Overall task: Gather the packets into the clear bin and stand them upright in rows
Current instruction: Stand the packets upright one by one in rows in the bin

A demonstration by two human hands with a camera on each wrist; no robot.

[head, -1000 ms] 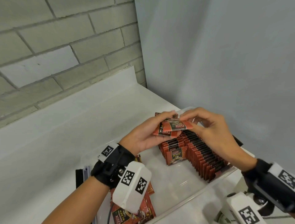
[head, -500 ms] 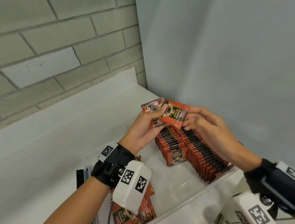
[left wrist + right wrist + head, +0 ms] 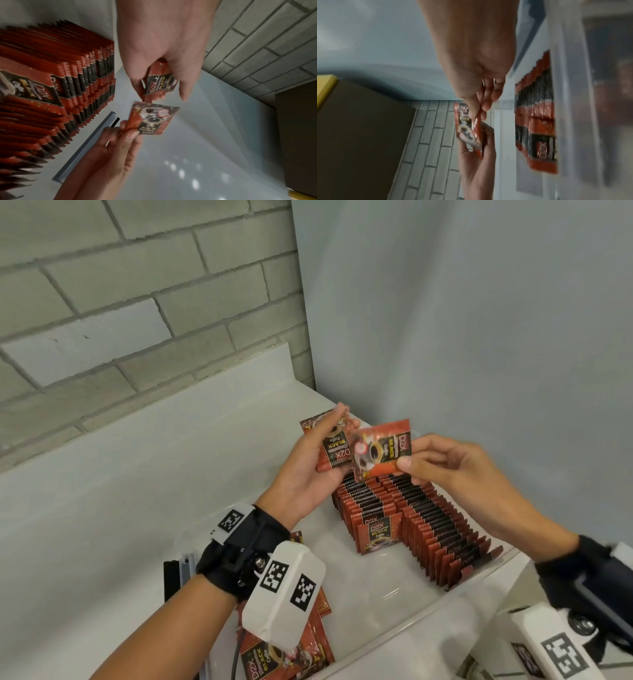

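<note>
Packets going into the clear bin

The desk (image 3: 102, 508) holds the clear bin (image 3: 428, 607), and two rows of packets (image 3: 428, 518) stand inside it. More loose packets (image 3: 284, 659) lie flat at the near end. The left hand (image 3: 308, 470) grips a small bunch of packets (image 3: 334, 445). The right hand (image 3: 455, 463) pinches one packet (image 3: 383, 451) by its corner, up above the rows. That packet could slip, because it is shiny and only the corner is held. It might knock the rows over.

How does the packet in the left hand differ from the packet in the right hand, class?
1. The left hand holds the left packet across its palm; the right hand pinches the right packet by one edge.
2. The left packet is partly covered by fingers; the right packet shows nearly its whole face.
Both are red, marked D2X Black Coffee, held above the standing rows.
</note>
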